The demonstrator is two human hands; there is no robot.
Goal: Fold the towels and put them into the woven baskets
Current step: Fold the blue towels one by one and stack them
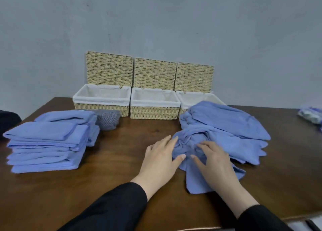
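Note:
A crumpled blue towel lies on the wooden table in front of me. My left hand touches its left edge with the fingers spread. My right hand rests on top of it, fingers loosely bent. Behind it sprawls a heap of unfolded blue towels. A stack of folded blue towels stands at the left. Three woven baskets with white liners and raised lids line the back: left, middle, right; the heap partly hides the right one.
A folded grey striped cloth lies in front of the left basket. A dark object sits at the table's far left edge. A pale bundle lies at the far right. A grey wall rises behind the baskets.

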